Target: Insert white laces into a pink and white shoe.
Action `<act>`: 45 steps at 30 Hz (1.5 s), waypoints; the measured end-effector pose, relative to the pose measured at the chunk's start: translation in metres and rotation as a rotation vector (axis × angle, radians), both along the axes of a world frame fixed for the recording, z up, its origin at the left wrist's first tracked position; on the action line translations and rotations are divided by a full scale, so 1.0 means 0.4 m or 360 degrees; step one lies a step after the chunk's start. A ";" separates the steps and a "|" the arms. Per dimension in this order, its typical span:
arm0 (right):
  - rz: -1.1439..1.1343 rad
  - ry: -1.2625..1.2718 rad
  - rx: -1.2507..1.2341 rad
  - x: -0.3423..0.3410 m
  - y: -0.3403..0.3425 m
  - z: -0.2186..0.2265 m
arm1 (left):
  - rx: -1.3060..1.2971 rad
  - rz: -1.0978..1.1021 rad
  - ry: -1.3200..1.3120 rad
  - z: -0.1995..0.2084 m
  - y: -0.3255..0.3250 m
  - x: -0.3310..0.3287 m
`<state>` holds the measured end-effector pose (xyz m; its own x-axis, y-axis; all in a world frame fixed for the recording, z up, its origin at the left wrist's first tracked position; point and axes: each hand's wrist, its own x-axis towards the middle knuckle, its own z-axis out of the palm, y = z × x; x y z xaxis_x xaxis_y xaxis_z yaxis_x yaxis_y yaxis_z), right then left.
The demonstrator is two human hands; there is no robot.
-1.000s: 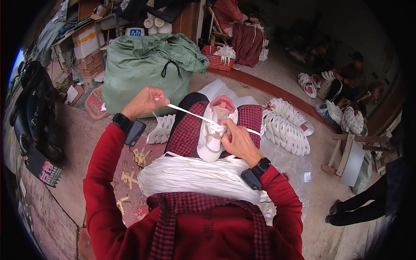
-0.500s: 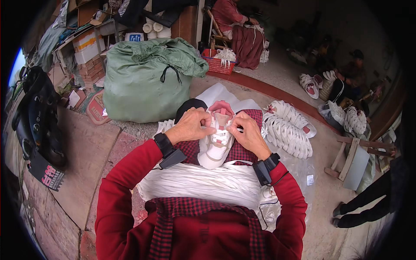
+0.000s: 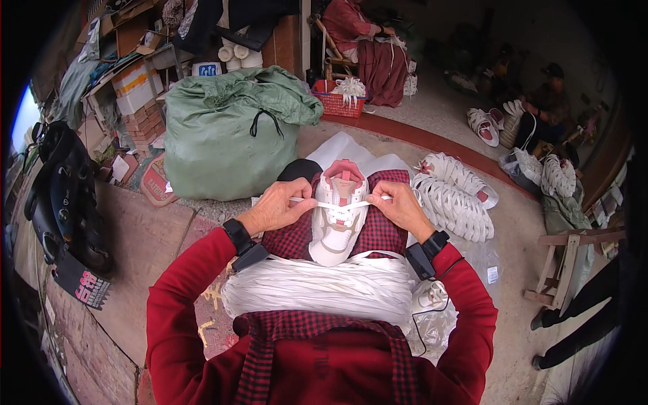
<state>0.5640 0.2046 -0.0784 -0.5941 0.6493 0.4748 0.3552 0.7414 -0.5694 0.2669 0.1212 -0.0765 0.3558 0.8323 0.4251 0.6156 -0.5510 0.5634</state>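
Note:
A white sneaker (image 3: 332, 244) with a pink lining and beige panels rests on the red-and-black checked cloth (image 3: 286, 237) over my lap, toe toward me. Its white shoelace (image 3: 352, 205) is stretched out sideways across the tongue. My left hand (image 3: 278, 206) pinches the lace on the left of the shoe. On the other side, my right hand (image 3: 401, 208) pinches it too, fingers pressed together. Just below the toe, a thick bundle of loose white laces (image 3: 317, 289) lies across my lap.
Rows of white sneakers (image 3: 453, 210) lie to the right on clear plastic. Beyond my left hand stands a big green sack (image 3: 229, 135). A red basket (image 3: 334, 103) holds white laces near a seated person. At right are a wooden stool (image 3: 559, 273) and someone's dark-trousered legs (image 3: 586, 304).
My hands have moved apart from close above the sneaker's tongue, left hand leftward and right hand rightward. The lace is now drawn out between them.

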 end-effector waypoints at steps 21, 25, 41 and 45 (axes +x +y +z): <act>-0.1375 -0.1010 0.1296 0.784 -0.018 0.382 | 0.1169 0.1509 0.1039 0.264 -0.269 -0.771; -0.1591 -0.0755 0.1762 0.721 -0.112 0.433 | 0.1781 0.1835 0.0889 0.280 -0.336 -0.721; -0.0171 0.0933 -0.0494 -0.063 -0.088 -0.103 | -0.0247 -0.0033 -0.0165 0.050 0.055 0.089; -0.0188 0.0861 -0.0511 -0.072 -0.075 -0.117 | 0.0015 -0.0042 0.0147 0.056 0.086 0.170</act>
<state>0.5353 0.1745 -0.1253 -0.2407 0.8556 0.4582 0.0242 0.4773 -0.8784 0.3349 0.1554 -0.0543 0.4157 0.8183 0.3970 0.6498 -0.5726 0.4998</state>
